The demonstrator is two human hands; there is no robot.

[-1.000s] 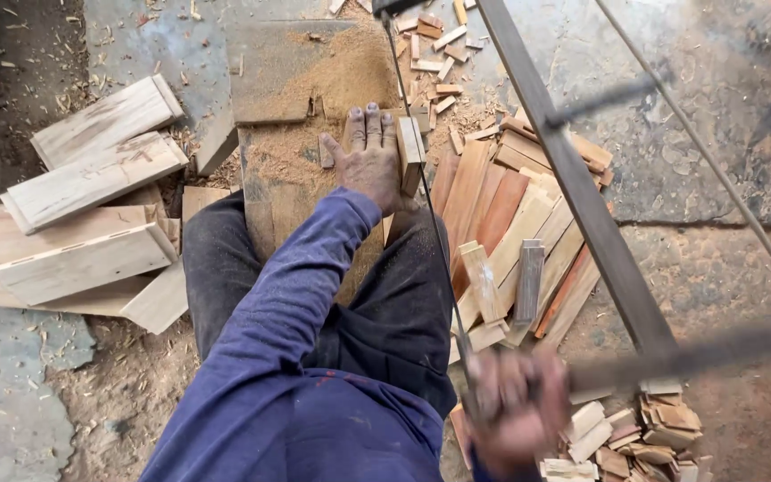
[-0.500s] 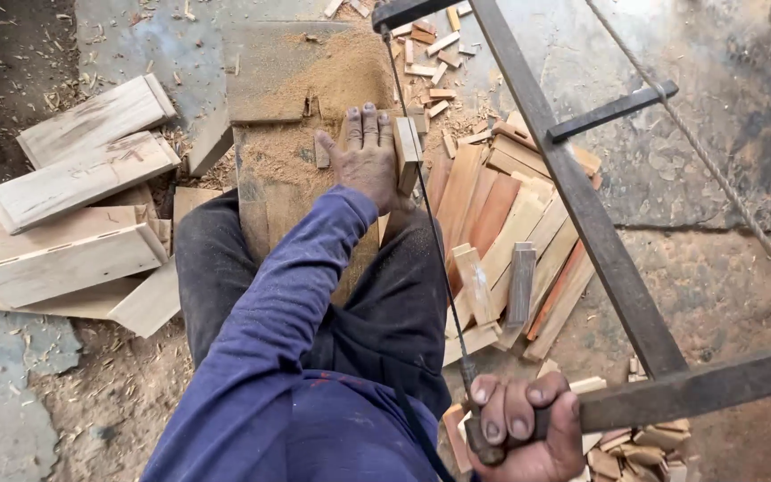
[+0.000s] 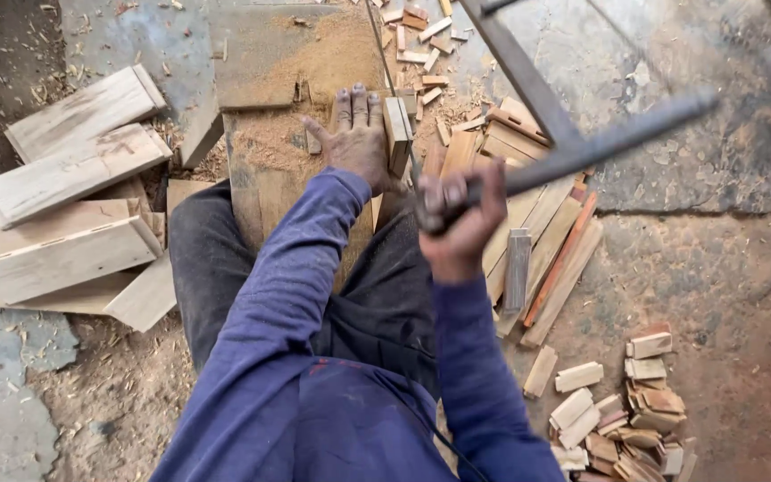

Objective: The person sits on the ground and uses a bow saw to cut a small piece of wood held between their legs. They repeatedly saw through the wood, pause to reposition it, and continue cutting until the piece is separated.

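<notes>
My left hand (image 3: 359, 134) presses flat on a sawdust-covered wooden block (image 3: 278, 116) between my knees, its fingers resting beside a small upright wooden piece (image 3: 397, 129) at the block's right edge. My right hand (image 3: 460, 219) is closed around the handle end of a large frame saw (image 3: 573, 147), whose thin blade (image 3: 393, 80) runs just right of the left hand. The saw's dark bars reach up and to the right.
Thick pale planks (image 3: 64, 205) are stacked on the left. Thin cut slats (image 3: 537, 232) lie right of the block, and small offcuts (image 3: 622, 411) are heaped at lower right. Chips (image 3: 426, 45) and sawdust cover the concrete floor.
My right hand has pushed forward with the saw handle, from near my lap up to beside the left hand. The saw frame has swung forward. The left hand has stayed in place.
</notes>
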